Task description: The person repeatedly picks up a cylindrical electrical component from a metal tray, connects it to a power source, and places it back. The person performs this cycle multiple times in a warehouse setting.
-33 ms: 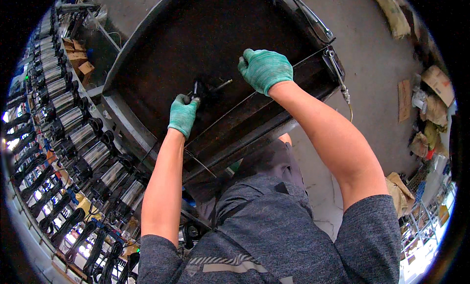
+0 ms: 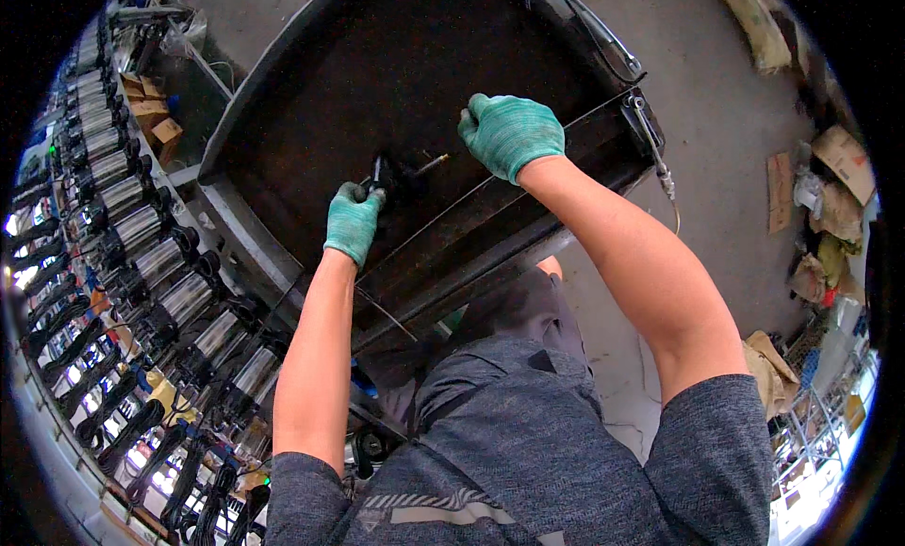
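Black part [image 2: 383,175] over dark tray [image 2: 311,84]
Left hand [image 2: 353,222] grips the part — right hand [image 2: 512,136] curled nearby, its hold unclear.

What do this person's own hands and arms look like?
The left hand and right hand wear streaked green knit gloves ending at the wrist; the left one's fingers look darker. The forearms are bare below short, heathered dark-grey fabric sleeves.
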Available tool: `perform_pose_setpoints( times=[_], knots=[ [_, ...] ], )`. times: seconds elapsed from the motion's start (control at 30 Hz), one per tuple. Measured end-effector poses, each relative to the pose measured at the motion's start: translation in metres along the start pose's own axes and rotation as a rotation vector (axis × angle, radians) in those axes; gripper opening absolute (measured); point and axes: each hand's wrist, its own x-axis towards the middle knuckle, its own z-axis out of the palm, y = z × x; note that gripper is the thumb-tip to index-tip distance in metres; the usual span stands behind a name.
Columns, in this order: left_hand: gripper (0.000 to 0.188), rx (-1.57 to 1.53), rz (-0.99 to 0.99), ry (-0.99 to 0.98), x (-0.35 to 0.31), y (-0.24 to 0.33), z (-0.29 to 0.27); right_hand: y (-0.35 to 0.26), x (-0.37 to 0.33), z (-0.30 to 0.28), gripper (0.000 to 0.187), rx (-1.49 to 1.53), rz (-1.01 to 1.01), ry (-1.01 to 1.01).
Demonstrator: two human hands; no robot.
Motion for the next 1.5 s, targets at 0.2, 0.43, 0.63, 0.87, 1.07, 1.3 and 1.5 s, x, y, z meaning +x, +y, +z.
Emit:
perform_pose_setpoints(
  times=[0.2, 0.43, 0.63, 0.87, 1.07, 1.3, 1.5],
  knots=[
    [0.028, 0.064, 0.17, 0.08, 0.006, -0.032, 0.007, -0.001, -0.001, -0.001, 0.034, 0.001, -0.003, 0.002],
    [0.027, 0.05, 0.167, 0.155, -0.001, -0.039, 0.019, 0.0, 0.0, 0.0, 0.033, 0.016, -0.002, 0.003],
    [0.025, 0.038, 0.155, 0.173, -0.008, -0.03, 0.024, 0.004, 0.0, 0.005, 0.032, 0.013, -0.029, 0.041],
    [0.026, -0.002, 0.188, 0.204, -0.006, -0.034, 0.027, 0.002, 0.0, 0.003, 0.032, 0.028, -0.034, 0.03],
    [0.029, 0.065, 0.216, 0.239, -0.004, -0.036, 0.027, 0.002, -0.002, 0.002, 0.032, 0.029, -0.037, 0.04],
    [0.029, 0.049, 0.217, 0.24, -0.005, -0.034, 0.027, 0.002, -0.002, 0.003, 0.032, 0.006, -0.043, 0.044],
    [0.029, 0.061, 0.206, 0.241, -0.009, -0.028, 0.027, 0.003, -0.001, 0.005, 0.033, 0.009, -0.042, 0.044]
  ],
)
